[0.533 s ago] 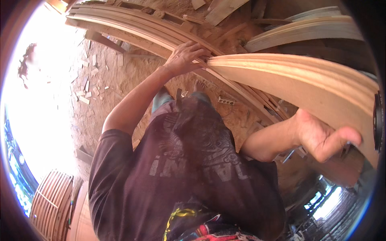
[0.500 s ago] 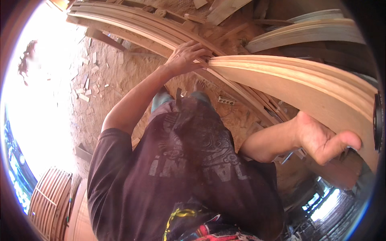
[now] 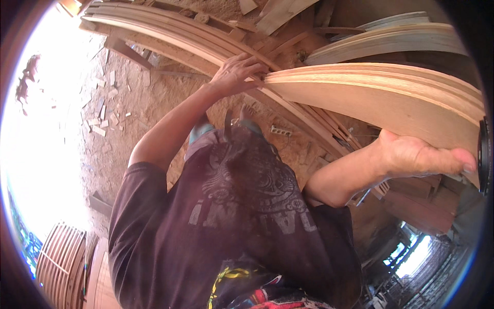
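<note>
both hands on the plywood sheets

i saw my left hand (image 3: pixel 237 73) gripping the near end of a stack of thin plywood sheets (image 3: pixel 381 98), fingers curled over its corner edge. my right hand (image 3: pixel 419 156) clasped the lower long edge of the same stack, thumb below and fingers over the face. the stack was held up in front of my chest, tilted on edge. behind it lay a pile of long wooden planks (image 3: pixel 170 36) on the sawdust-strewn ground (image 3: pixel 128 113).
</note>
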`<state>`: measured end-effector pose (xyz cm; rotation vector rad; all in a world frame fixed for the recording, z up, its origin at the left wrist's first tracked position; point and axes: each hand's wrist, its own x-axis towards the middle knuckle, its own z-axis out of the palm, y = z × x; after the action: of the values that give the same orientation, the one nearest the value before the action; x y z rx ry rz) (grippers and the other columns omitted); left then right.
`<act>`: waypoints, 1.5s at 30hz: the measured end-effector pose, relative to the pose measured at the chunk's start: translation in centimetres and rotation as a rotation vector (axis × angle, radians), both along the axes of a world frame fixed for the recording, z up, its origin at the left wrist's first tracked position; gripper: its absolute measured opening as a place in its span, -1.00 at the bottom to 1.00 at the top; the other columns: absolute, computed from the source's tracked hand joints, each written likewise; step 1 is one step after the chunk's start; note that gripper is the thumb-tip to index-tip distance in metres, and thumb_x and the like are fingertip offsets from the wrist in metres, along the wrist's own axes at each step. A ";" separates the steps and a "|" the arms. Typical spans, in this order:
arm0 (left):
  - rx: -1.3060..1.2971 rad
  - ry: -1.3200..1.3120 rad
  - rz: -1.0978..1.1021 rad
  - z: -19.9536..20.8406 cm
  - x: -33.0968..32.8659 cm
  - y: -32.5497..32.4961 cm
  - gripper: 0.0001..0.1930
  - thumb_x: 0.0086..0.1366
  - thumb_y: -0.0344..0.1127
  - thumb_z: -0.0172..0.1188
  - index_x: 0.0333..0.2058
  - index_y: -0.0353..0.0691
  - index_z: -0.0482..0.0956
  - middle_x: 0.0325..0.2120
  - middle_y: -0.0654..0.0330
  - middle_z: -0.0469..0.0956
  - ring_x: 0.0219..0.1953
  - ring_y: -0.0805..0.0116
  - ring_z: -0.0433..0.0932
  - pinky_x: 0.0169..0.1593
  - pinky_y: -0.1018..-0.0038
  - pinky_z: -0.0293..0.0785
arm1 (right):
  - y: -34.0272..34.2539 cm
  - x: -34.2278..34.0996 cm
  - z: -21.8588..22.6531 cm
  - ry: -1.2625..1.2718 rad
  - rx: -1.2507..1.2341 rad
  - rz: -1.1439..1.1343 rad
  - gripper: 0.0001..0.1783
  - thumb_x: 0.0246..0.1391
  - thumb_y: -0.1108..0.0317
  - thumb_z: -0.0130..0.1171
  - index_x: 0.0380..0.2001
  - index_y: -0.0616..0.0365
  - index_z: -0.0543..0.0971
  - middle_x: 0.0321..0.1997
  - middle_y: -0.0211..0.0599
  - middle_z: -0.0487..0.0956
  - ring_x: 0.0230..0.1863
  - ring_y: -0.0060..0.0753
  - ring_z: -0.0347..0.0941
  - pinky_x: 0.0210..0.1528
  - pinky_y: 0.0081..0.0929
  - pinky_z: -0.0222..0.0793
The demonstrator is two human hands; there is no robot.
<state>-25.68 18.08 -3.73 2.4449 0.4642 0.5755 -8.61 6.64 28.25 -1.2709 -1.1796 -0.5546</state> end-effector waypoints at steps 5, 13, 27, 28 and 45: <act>0.033 -0.106 0.017 -2.4 -0.5 -1.2 -0.50 0.15 -0.09 0.47 0.07 0.02 0.62 -0.01 0.30 0.61 0.12 0.15 0.52 0.22 0.20 0.48 | -1.4 2.2 -0.8 0.071 0.056 -0.124 0.08 0.32 -0.58 -0.26 0.45 0.21 0.22 0.52 0.09 0.21 0.53 0.01 0.17 0.58 0.06 0.15; -0.045 -0.016 0.020 -1.2 -0.2 -0.6 -0.48 0.15 -0.10 0.48 0.11 0.04 0.63 0.10 0.30 0.59 0.22 0.14 0.47 0.32 0.18 0.41 | -9.1 5.1 8.5 -0.104 0.128 -0.313 0.03 0.34 -0.51 -0.19 0.52 0.11 0.16 0.59 -0.05 0.17 0.61 0.01 0.06 0.64 0.06 -0.04; -1.658 -0.519 -0.112 4.1 0.1 -5.0 -0.50 0.58 0.05 0.11 0.16 -0.31 0.56 -0.08 0.19 0.67 -0.08 0.46 0.66 0.03 0.42 0.63 | -13.0 10.4 1.4 0.685 0.262 -0.237 -0.18 0.44 -0.14 0.05 0.50 0.20 0.17 0.49 0.00 0.34 0.45 0.05 0.35 0.49 0.14 0.28; -1.670 -0.507 -0.070 3.9 -0.6 -5.0 -0.51 0.58 0.04 0.12 0.15 -0.30 0.57 -0.09 0.20 0.67 -0.10 0.47 0.66 0.00 0.43 0.64 | -13.0 10.8 0.1 0.766 0.248 -0.268 -0.20 0.39 -0.10 0.14 0.46 0.20 0.24 0.44 -0.06 0.40 0.41 0.04 0.38 0.44 0.15 0.32; -1.803 -0.621 0.513 4.0 -8.3 -5.4 -0.60 0.55 -0.22 0.08 0.17 -0.41 0.53 -0.03 -0.07 0.64 -0.25 0.20 0.76 -0.28 0.44 0.67 | -10.6 21.5 -21.3 1.499 -0.486 -0.270 -0.21 0.00 0.14 0.59 0.21 0.23 0.45 0.09 -0.10 0.56 0.03 -0.13 0.59 -0.13 -0.15 0.72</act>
<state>-33.98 12.70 0.24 0.3990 0.8043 0.6080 12.87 -3.94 6.99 -1.7036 0.1610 0.5511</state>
